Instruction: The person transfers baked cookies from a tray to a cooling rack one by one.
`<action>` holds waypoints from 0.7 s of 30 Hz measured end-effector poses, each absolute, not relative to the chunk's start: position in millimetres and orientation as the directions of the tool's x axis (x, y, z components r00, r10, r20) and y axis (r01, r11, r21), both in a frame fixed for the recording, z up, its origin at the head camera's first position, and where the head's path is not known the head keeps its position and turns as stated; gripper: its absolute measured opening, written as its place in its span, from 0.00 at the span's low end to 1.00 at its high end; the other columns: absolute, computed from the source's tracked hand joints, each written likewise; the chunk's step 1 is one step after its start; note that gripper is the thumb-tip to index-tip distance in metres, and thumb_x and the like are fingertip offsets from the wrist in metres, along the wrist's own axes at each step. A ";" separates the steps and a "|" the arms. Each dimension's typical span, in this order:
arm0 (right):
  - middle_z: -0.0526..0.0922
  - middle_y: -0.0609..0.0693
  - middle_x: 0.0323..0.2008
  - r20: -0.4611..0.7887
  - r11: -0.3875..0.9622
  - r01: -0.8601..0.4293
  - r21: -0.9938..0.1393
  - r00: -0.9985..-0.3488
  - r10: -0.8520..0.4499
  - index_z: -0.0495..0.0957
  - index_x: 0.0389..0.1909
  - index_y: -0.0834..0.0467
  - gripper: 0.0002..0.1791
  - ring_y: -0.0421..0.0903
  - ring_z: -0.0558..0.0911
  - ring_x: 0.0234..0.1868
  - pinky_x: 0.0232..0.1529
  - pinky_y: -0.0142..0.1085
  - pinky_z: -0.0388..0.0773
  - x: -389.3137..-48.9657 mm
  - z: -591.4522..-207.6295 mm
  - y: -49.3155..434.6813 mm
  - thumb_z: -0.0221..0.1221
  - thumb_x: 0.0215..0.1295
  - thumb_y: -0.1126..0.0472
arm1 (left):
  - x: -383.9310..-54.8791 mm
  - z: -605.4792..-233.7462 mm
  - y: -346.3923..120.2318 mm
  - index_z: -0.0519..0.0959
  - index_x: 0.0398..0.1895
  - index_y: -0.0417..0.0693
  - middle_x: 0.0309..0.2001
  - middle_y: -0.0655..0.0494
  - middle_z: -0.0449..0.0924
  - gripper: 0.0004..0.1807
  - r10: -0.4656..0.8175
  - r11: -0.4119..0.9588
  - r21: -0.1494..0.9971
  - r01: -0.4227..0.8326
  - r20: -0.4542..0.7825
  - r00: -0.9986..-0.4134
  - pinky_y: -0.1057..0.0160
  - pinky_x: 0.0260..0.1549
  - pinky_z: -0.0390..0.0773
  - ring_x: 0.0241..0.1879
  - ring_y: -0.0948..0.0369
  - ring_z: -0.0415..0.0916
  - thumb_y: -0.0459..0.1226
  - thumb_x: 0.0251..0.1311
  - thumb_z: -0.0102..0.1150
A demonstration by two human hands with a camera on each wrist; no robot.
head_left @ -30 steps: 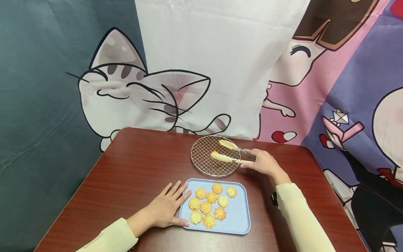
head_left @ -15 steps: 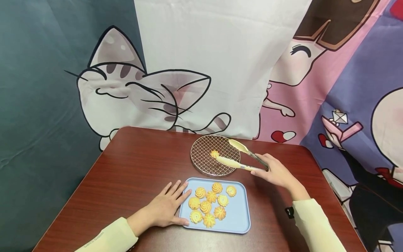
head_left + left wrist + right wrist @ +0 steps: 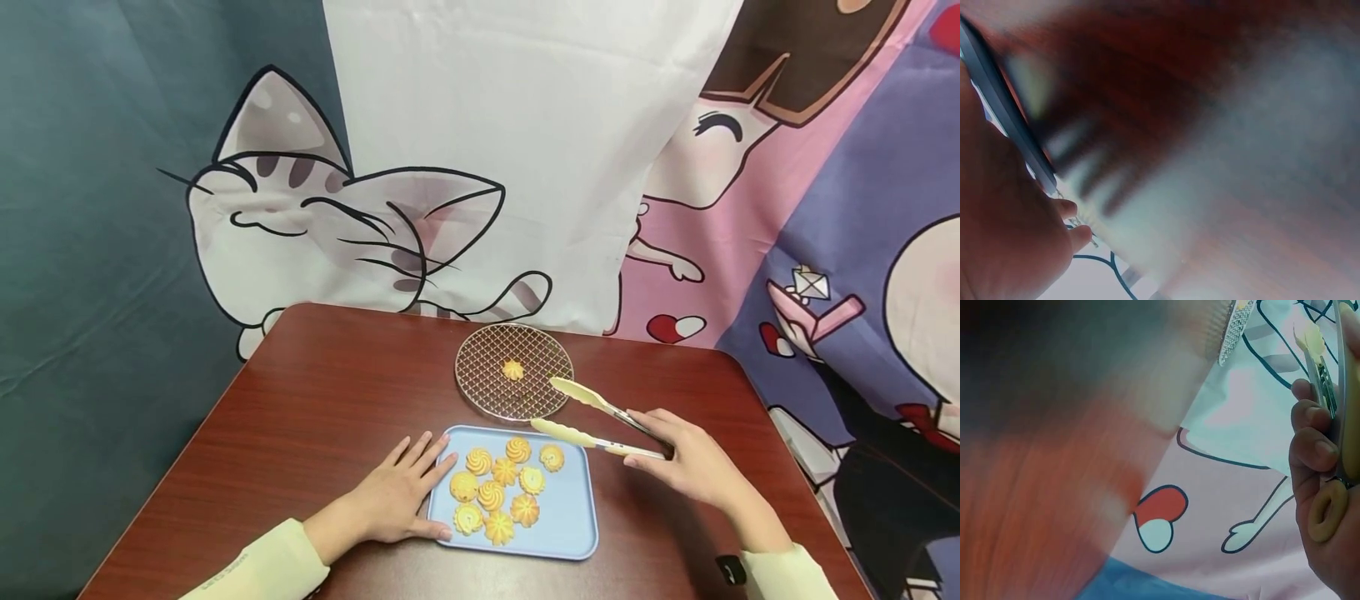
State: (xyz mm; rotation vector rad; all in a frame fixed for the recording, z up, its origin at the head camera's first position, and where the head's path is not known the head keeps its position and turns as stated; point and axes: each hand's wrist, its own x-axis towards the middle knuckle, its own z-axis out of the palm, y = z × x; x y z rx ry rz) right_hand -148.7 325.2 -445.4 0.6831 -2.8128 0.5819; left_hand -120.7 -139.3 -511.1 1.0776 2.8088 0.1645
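Observation:
My right hand grips a pair of cream-tipped metal tongs, their arms spread apart with nothing between the tips. The tongs' tips hang near the right edge of the round wire rack and the top right corner of the blue tray. One flower-shaped cookie lies on the wire rack. Several cookies of different shapes lie on the tray. My left hand rests with spread fingers on the tray's left rim. In the right wrist view, curled fingers hold the tongs.
The brown table carries the tray in front and the rack behind it. A printed cloth with a cartoon cat hangs right behind the table's far edge. The left wrist view is mostly blurred tabletop.
My right hand has drawn the tongs back from the rack, to the right and nearer. The tongs have spread, and the cookie stays on the rack. My left hand has not moved.

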 end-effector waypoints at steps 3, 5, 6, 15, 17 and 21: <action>0.79 0.34 0.44 0.268 0.828 -0.466 -0.312 -0.879 -0.394 0.81 0.62 0.49 0.37 0.34 0.73 0.34 0.32 0.31 0.70 -139.6 -446.3 327.0 0.75 0.51 0.39 | -121.1 -510.6 -140.0 0.55 0.81 0.51 0.82 0.45 0.46 0.57 0.669 0.741 0.152 0.655 -0.082 -0.738 0.38 0.74 0.50 0.79 0.42 0.45 0.77 0.57 0.42; 0.79 0.33 0.43 0.265 0.835 -0.456 -0.308 -0.884 -0.386 0.81 0.62 0.48 0.37 0.33 0.73 0.33 0.31 0.31 0.69 -133.9 -447.2 328.4 0.75 0.51 0.39 | -121.4 -511.0 -140.5 0.54 0.81 0.51 0.82 0.46 0.45 0.57 0.668 0.742 0.151 0.653 -0.082 -0.740 0.38 0.74 0.50 0.79 0.42 0.45 0.78 0.57 0.41; 0.78 0.32 0.43 0.265 0.836 -0.454 -0.309 -0.885 -0.383 0.81 0.61 0.48 0.37 0.33 0.73 0.33 0.31 0.30 0.69 -130.7 -447.6 329.0 0.76 0.50 0.40 | -121.6 -511.5 -140.5 0.54 0.81 0.51 0.82 0.46 0.45 0.57 0.669 0.741 0.149 0.655 -0.080 -0.739 0.38 0.74 0.51 0.79 0.42 0.45 0.78 0.57 0.41; 0.78 0.30 0.42 0.283 0.843 -0.452 -0.292 -0.883 -0.375 0.82 0.60 0.47 0.36 0.30 0.72 0.32 0.30 0.29 0.68 -102.2 -449.8 334.4 0.77 0.48 0.41 | -120.6 -513.0 -139.8 0.54 0.81 0.51 0.82 0.45 0.45 0.58 0.668 0.741 0.164 0.651 -0.088 -0.739 0.37 0.74 0.50 0.79 0.42 0.44 0.78 0.57 0.41; 0.78 0.31 0.42 0.286 0.852 -0.440 -0.282 -0.887 -0.363 0.83 0.59 0.47 0.36 0.30 0.73 0.33 0.30 0.30 0.70 -96.8 -448.9 335.9 0.77 0.48 0.41 | -120.6 -513.5 -139.8 0.54 0.81 0.51 0.82 0.46 0.45 0.58 0.668 0.742 0.158 0.652 -0.088 -0.739 0.37 0.74 0.50 0.79 0.42 0.44 0.78 0.57 0.41; 0.80 0.32 0.42 0.286 0.869 -0.412 -0.273 -0.898 -0.336 0.83 0.59 0.47 0.36 0.32 0.76 0.35 0.31 0.34 0.75 -86.1 -446.5 339.1 0.77 0.47 0.39 | -120.9 -514.2 -139.4 0.54 0.81 0.51 0.82 0.46 0.45 0.58 0.670 0.740 0.149 0.656 -0.083 -0.737 0.38 0.74 0.50 0.79 0.42 0.45 0.78 0.57 0.40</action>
